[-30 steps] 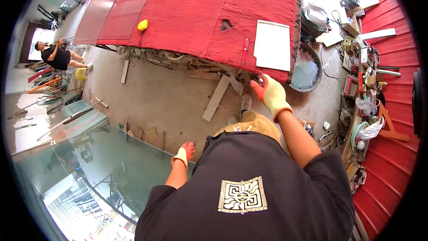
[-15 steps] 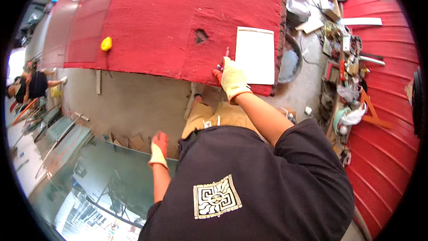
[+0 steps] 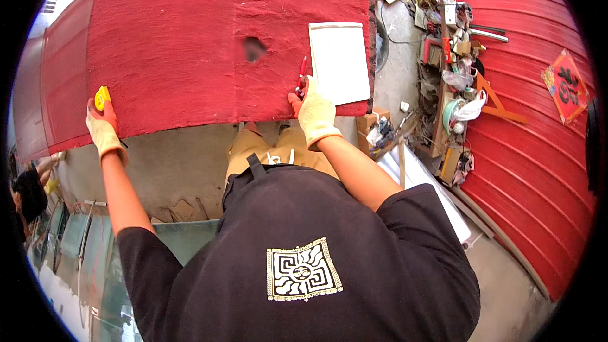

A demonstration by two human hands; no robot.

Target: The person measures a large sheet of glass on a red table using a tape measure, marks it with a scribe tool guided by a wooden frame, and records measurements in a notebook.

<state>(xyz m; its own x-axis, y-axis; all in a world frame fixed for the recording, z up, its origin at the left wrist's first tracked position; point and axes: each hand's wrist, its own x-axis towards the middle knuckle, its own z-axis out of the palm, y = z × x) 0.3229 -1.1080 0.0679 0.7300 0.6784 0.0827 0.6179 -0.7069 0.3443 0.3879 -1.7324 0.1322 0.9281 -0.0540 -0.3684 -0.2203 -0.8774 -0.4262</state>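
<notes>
My left hand, in a pale glove with orange-red fingers, is closed on a yellow tape measure at the near left edge of a red cloth-covered table. A red pen points up from between the fingers of my right hand, which wears a matching glove. Just beside that hand lies a white notepad, near the table's right edge. The right hand rests at the table's front edge, by the pad's lower left corner.
A dark hole shows in the red cloth. Cluttered tools and boxes line the right side, before a red ribbed metal wall. Glass sheets lie at lower left, and another person is at the far left.
My left hand has risen from beside my body to the table and taken hold of the tape measure. The right hand still holds the pen. The view has shifted rightward.
</notes>
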